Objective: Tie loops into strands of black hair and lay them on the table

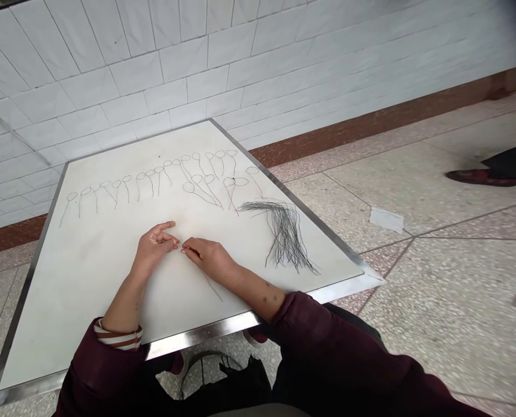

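Over the white tabletop [92, 278], both my hands meet fingertip to fingertip. My left hand [151, 249] pinches at the thumb and a fingertip, its other fingers loosely spread. Close beside it, my right hand [205, 255] is closed in a pinch as well. Between them is the end of a thin wire [215, 288], whose tail comes out below my right hand; the gripped part is mostly hidden by the fingers. Beyond my hands lie several wires with looped ends [153, 174] in a slanting row. To the right lies a pile of straight dark wires [288, 234].
A metal edge [205, 331] borders the table, which stands near a white tiled wall [153, 75]. On the speckled floor [457, 284] lies a white scrap [387, 219]. Another person's shoe [483, 177] shows at the right. Under the table is a round metal frame [205, 362].
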`<state>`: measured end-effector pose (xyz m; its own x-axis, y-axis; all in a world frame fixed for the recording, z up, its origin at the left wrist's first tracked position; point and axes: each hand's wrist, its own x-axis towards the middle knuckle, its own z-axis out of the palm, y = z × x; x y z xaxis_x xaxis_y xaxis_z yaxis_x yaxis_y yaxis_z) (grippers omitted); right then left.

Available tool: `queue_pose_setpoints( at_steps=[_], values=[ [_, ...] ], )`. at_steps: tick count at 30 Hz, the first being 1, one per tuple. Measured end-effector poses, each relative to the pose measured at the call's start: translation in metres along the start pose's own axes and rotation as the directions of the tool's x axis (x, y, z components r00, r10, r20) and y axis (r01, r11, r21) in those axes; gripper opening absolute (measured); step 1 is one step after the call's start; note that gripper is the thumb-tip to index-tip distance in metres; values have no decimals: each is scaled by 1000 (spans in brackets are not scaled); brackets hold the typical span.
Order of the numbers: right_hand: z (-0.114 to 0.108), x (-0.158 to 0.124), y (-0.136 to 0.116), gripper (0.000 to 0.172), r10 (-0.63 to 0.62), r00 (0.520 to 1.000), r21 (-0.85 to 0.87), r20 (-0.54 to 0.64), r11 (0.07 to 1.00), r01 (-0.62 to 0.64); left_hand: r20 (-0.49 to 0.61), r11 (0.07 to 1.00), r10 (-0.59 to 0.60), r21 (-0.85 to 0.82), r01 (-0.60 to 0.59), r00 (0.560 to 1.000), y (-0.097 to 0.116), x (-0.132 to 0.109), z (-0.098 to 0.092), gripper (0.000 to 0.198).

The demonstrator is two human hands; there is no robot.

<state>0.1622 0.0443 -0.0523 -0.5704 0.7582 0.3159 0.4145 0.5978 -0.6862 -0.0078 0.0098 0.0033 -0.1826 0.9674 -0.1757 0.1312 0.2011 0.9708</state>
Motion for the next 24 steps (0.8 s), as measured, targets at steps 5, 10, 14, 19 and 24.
queue_pose_setpoints(
  at_steps=[5,10,14,19,24],
  values=[
    [-10,5,-3,12,173,984,249,43,952,-178,126,998,-55,-24,58,991,-2,2,-6,64],
    [-24,9,-5,17,348,933,428,90,833,-351,55,986,-107,-123,113,993,-4,5,-18,61],
    [-27,10,-4,19,369,927,450,67,818,-358,58,985,-109,-125,116,992,-4,7,-21,59],
    [-24,8,-4,20,325,945,371,39,873,-315,158,994,-83,-61,93,984,-6,6,-16,61],
    [-23,8,-4,21,280,959,363,48,889,-278,232,998,-55,-22,61,971,-7,4,-14,56]
  ],
)
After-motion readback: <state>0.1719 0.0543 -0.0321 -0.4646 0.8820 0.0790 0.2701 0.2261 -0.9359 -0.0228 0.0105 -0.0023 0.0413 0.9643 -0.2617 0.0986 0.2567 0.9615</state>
